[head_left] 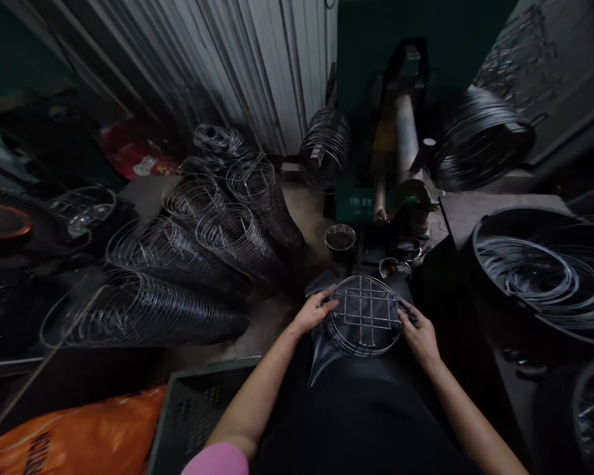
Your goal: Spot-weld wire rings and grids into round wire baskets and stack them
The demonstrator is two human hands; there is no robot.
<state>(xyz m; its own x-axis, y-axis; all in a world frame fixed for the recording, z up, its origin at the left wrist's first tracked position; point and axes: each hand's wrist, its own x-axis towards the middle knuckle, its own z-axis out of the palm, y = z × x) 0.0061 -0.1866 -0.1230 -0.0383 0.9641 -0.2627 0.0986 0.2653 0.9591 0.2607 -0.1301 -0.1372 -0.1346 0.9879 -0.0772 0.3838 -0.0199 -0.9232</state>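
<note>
Head view: dim workshop floor crowded with stacked wire rings [178, 277] and a green machine [400, 132]. Left hand [313, 311] and right hand [418, 333] each grip opposite rims of a round wire grid stack [363, 315] on the lap.

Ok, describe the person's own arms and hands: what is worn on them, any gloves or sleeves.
Both hands are bare, with no gloves, rings or watch to be seen. The left hand comes off a bare forearm, with a short pink sleeve showing only at the bottom edge of the picture. The right hand also comes off a bare forearm; no sleeve shows on that side.
</note>
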